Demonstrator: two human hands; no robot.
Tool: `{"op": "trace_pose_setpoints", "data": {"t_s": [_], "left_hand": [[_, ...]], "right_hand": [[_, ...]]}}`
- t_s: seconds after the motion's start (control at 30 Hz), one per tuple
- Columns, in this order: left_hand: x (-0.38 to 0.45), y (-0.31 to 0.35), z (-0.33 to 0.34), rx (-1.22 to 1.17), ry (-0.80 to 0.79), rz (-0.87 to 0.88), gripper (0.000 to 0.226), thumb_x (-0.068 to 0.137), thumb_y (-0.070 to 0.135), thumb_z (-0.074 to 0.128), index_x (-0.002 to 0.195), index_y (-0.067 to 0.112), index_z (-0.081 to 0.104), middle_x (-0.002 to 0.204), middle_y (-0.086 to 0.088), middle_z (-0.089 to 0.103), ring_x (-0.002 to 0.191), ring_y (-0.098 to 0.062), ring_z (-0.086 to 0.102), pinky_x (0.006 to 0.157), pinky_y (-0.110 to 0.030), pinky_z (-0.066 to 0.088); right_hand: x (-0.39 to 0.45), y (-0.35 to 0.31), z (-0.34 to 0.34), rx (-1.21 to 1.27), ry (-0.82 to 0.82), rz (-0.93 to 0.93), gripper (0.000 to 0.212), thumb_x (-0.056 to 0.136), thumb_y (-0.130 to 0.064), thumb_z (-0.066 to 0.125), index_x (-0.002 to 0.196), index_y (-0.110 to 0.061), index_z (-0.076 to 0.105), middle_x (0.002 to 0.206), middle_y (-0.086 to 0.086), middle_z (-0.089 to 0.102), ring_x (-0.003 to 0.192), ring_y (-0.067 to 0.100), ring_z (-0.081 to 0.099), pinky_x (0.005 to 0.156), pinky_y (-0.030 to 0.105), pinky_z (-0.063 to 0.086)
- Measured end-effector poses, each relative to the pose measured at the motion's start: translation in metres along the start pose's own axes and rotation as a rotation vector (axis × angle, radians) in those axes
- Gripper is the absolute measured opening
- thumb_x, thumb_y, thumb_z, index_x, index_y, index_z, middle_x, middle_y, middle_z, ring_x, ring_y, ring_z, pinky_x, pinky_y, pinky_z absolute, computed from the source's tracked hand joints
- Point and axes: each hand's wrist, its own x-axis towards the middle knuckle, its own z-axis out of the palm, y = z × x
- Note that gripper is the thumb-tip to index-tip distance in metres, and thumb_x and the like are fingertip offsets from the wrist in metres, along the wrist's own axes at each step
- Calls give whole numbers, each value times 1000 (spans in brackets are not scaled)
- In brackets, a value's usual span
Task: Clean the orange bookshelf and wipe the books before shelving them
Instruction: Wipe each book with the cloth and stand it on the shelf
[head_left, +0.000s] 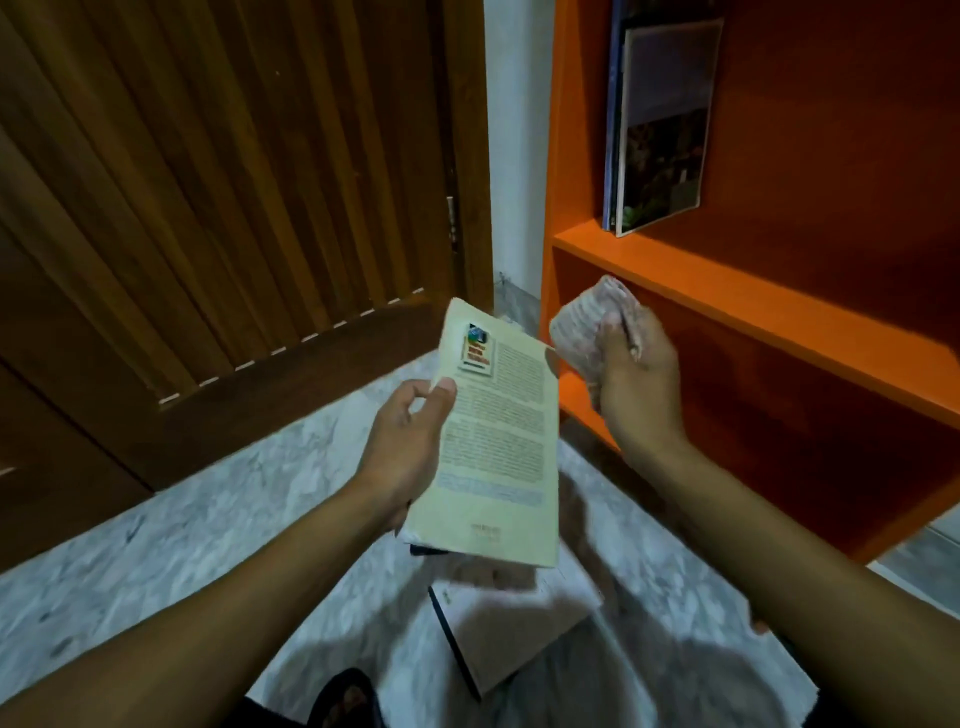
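i hold the cream paperback (496, 441) at centre, my left hand (405, 452) pinching its left edge, thumb on the cover. at 2 o'clock of it my right hand (636, 384) is fisted around a pinkish cloth (587, 327), just in front of the orange bookshelf (727, 306). i reckon a firm wipe could twist the book loose onto the books on the floor (498, 629).

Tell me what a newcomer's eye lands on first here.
The bright orange bookshelf fills the right side, two books leaning at its upper left. At centre, the left hand holds a pale book, and the right hand clutches a balled cloth beside it.
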Motion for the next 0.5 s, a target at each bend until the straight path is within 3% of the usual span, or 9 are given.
{"op": "trace_pose_setpoints", "data": {"t_s": [0.1,0.17,0.27,0.33,0.4,0.5], "left_hand": [[-8,-3,22,-2,-115,-12,30,101,40,49,106,12,57,91,3,77,79,-19,76,62,-30,59],[-11,-5,34,-37,-150,0,30,101,38,49,101,9,57,84,5,76,76,-9,73,62,-21,55],[-8,-3,40,-67,-80,8,31,101,38,50,96,9,60,75,7,73,66,3,67,56,-11,50],[0,-3,35,-154,-15,-70,28,100,39,54,95,13,62,83,-3,76,77,-15,74,68,-28,59],[9,-3,29,-283,52,-142,21,99,35,57,95,16,61,95,-16,75,85,-31,74,79,-48,59],[18,-1,19,-413,123,-182,28,101,35,54,113,10,58,104,-13,76,93,-30,74,86,-49,59]], "right_hand": [[2,-7,19,-125,-62,-101,32,103,-37,42,135,-36,52,126,-25,55,120,-8,51,107,34,43],[-3,0,31,-362,-198,-171,38,103,-49,32,138,-42,46,142,-25,45,138,-3,35,120,44,23],[-16,15,42,-659,-366,-234,53,104,-51,22,154,-35,26,164,-15,15,147,-8,-3,123,39,-9],[-25,19,44,-690,-442,-253,53,106,-46,23,157,-35,16,165,-17,4,147,-8,-10,122,40,-13],[-34,20,44,-754,-523,-257,53,106,-43,25,156,-37,9,163,-20,-5,147,-7,-13,120,48,-14],[-51,21,44,-801,-644,-324,54,105,-44,25,156,-39,8,159,-25,-10,147,-5,-15,117,59,-15]]}}
